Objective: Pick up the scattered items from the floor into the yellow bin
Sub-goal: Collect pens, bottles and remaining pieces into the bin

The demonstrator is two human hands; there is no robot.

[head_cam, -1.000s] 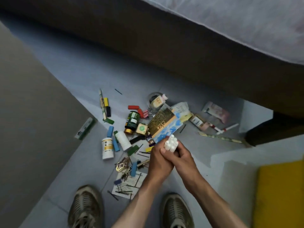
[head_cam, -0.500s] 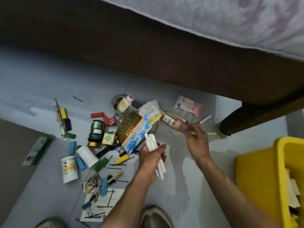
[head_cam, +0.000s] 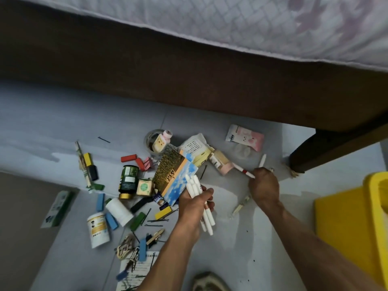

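My left hand (head_cam: pixel 195 203) grips a bundle of white pens (head_cam: pixel 194 185) above the floor, their ends sticking out above and below my fist. My right hand (head_cam: pixel 264 185) is further right, down at the floor, with its fingers curled round two white pens (head_cam: pixel 241 170) that splay out from it. The yellow bin (head_cam: pixel 352 223) stands at the right edge. Scattered items lie to the left: a green jar (head_cam: pixel 128 179), a gold and blue box (head_cam: pixel 174 177), a white bottle (head_cam: pixel 97 229), a white spool (head_cam: pixel 118 211) and several coloured blocks.
A dark wooden bed frame (head_cam: pixel 189 80) with a mattress runs across the top, its leg (head_cam: pixel 302 162) beside the bin. A pink packet (head_cam: pixel 244 137) lies near the leg. Hair pins, clips and a paper sheet (head_cam: pixel 136 269) lie near my shoe (head_cam: pixel 210 281).
My hands have parted, the left keeping the pen bundle. My right hand has reached right to the floor and closed on two more white pens. The view swung right, showing the bin.
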